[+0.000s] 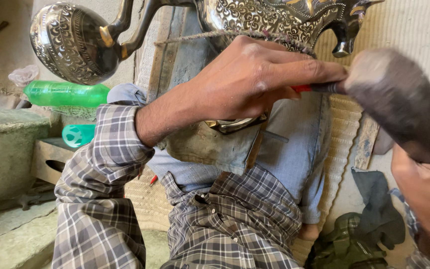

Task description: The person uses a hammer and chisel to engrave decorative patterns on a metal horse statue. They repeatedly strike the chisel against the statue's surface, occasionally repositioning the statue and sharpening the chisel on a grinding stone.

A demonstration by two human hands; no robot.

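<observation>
My left hand (255, 79) is closed around a thin tool with a red handle (302, 88), held against an engraved silver-coloured metal vessel (274, 17) resting on my lap. A cord (195, 37) runs across the vessel's body. My right hand (426, 189) grips a dark wooden mallet (394, 99), whose blurred head is close to the tool's end. A round engraved part of the vessel (73, 42) juts out at the upper left.
A green plastic bottle (65, 93) lies at the left above a concrete block (6, 149). Dark cloths (369, 224) are heaped at the lower right. A woven mat (344, 129) lies under my legs.
</observation>
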